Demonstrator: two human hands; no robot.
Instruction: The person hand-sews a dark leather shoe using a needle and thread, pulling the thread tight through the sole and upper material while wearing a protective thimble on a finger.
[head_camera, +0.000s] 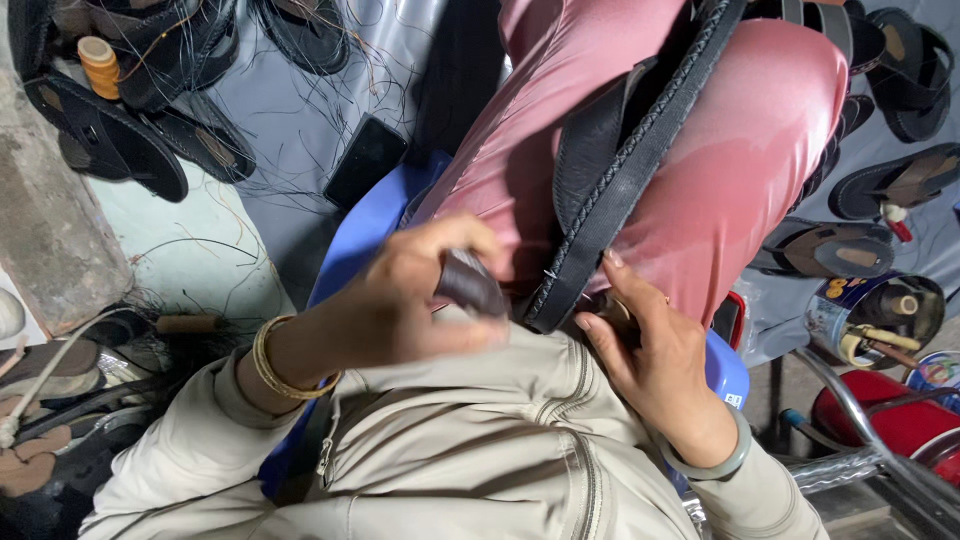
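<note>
In the head view, a dark, blurred piece of leather (470, 283) is gripped in the closed left hand (420, 295), just left of the black sandal (610, 190) laid across the pink-trousered lap (740, 170). The sandal's near edge is touched by the right hand (650, 350), whose fingers are curled round a small object that cannot be made out. Little free room is left around the hands: they are hemmed by the beige jacket (450, 450) below, while sandals on the floor (110, 130) and a tin of tools (870, 315) lie well apart.

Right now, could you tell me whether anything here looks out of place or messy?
Loose dark threads lie tangled across the grey sheet beside a black phone. The black braided sandal across the pink lap is only part-made. Nothing looks spilled or broken.
</note>
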